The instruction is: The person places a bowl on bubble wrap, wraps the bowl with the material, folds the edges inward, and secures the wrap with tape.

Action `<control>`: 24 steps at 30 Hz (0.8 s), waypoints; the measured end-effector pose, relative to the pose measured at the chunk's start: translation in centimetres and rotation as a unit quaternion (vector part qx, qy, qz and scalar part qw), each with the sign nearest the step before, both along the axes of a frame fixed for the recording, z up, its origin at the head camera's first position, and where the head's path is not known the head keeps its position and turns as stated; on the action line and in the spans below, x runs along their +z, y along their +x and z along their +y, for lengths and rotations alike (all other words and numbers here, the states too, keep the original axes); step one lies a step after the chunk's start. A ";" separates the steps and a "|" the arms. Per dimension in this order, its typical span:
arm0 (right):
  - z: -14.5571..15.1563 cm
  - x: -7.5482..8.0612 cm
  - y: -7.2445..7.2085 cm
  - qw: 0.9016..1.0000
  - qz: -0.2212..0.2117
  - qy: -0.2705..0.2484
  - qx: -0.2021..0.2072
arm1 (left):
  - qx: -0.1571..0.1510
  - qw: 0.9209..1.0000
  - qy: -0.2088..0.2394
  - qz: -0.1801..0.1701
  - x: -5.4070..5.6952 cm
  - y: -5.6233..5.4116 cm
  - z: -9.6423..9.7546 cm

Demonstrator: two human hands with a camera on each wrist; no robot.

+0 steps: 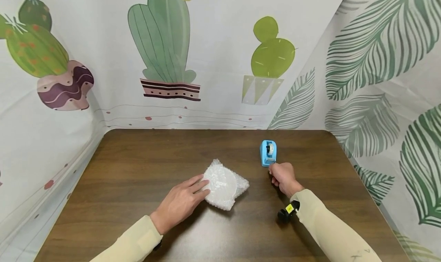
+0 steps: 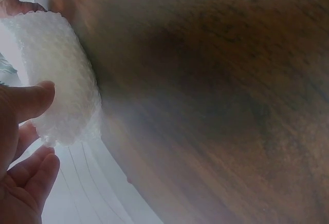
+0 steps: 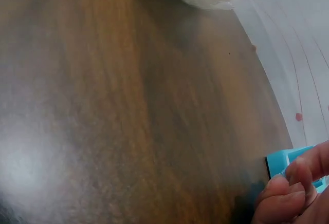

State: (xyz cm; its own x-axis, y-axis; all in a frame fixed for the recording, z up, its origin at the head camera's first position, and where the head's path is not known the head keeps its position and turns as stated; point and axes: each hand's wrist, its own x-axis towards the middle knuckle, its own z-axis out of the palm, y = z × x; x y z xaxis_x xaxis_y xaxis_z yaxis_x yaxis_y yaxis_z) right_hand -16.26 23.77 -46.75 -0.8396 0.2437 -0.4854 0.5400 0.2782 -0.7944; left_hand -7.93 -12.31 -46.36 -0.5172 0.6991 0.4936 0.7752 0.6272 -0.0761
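A flat package in clear bubble wrap [image 1: 220,187], with a pale disc shape inside, sits near the middle of the table. My left hand [image 1: 182,200] grips its left edge. In the left wrist view the thumb [image 2: 38,98] lies on the wrap and the index finger goes behind it. A light blue tape dispenser [image 1: 268,153] with a small white roll stands to the package's right, farther back. Thumb and fingers of my right hand [image 1: 284,177] pinch together at the dispenser's front end, where the tape comes off; the clear tape hardly shows between them.
The brown wooden table [image 1: 138,158] ends at a back edge against a printed cloth [image 1: 220,63] with cacti and leaves. A black wrist camera mount [image 1: 287,212] hangs below the right wrist, close over the table.
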 end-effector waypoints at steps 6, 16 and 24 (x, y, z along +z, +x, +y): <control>-0.7 -0.2 0.7 0.999 0.042 -0.015 0.023 | -0.002 1.000 0.006 -0.004 0.2 0.1 0.1; -5.7 2.8 1.0 0.974 0.164 -0.041 0.153 | -0.003 1.000 0.008 -0.008 0.2 0.0 0.1; -9.8 5.2 0.2 0.945 0.163 -0.073 0.274 | -0.002 1.000 0.001 -0.004 0.1 -0.2 0.1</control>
